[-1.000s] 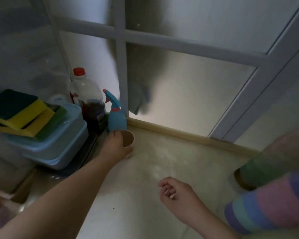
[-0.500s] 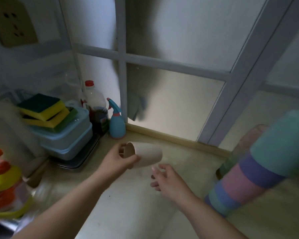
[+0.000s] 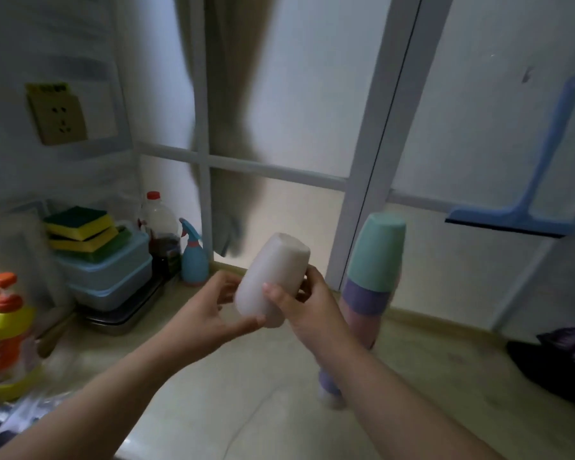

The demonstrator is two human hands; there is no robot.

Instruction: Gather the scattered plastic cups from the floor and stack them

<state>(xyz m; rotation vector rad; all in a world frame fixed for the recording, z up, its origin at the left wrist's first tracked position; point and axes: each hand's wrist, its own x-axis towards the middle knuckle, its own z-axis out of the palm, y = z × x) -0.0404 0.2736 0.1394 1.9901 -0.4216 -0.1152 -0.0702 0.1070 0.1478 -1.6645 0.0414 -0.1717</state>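
1. The stack of cups (image 3: 372, 277) is the biggest thing of ours here: it stands mouth-down on the floor (image 3: 213, 410) just right of our hands, leaning a little. We count a mint cup on top and a purple one under it. A pink band and another purple one seem to show lower down, but our right forearm crosses the column, so we cannot give a sure total. We judge it is kept upside down so each new cup simply drops over the top.

2. Two blue lidded tubs (image 3: 113, 277) sit one on the other on a metal tray against the left wall, with what look like three sponges (image 3: 80, 230) piled on the lid, out of our way.

3. One beige cup (image 3: 273, 280) is in the air between our hands, bottom up and tilted away from us, near the stack but apart from it. We think it is turned this way to match the stack.

4. Our left hand (image 3: 210, 313) cups its lower side with fingers curled round the rim end. Our right hand (image 3: 309, 303) presses its thumb on the front wall and wraps its fingers behind. Both are closed on this one cup, likely passing it to the right hand, which is nearer the stack.

5. One blue spray bottle (image 3: 193, 257) and one red-capped bottle (image 3: 158, 227) stand in the corner.

6. No other loose cup shows on the visible floor.
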